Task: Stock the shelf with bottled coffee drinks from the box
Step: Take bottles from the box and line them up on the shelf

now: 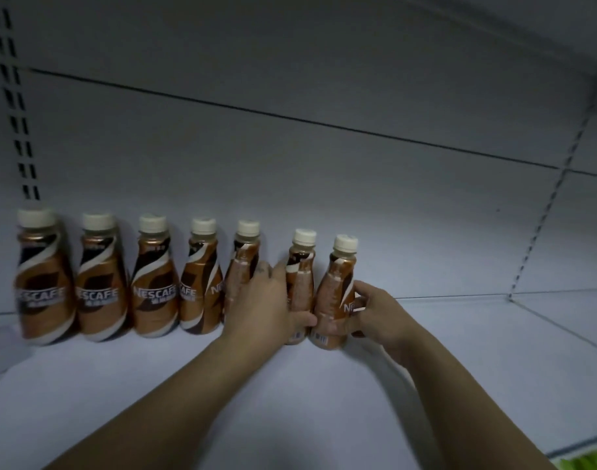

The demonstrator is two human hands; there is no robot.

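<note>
Several brown coffee bottles with cream caps stand in a row along the back of the white shelf (324,395). The leftmost bottle (42,283) is near the left upright. My left hand (259,307) reaches in between two bottles and wraps around the second bottle from the right (300,283); the bottle (239,276) to its left touches the back of that hand. My right hand (375,317) grips the rightmost bottle (334,293) from its right side. Both held bottles stand close together, touching near their bases. The box is out of view.
The shelf's back panel (324,181) is right behind the row. Slotted uprights run at the left (17,113) and right (545,215). Bare shelf lies right of the row and in front of it. Something green (585,464) shows at the bottom right corner.
</note>
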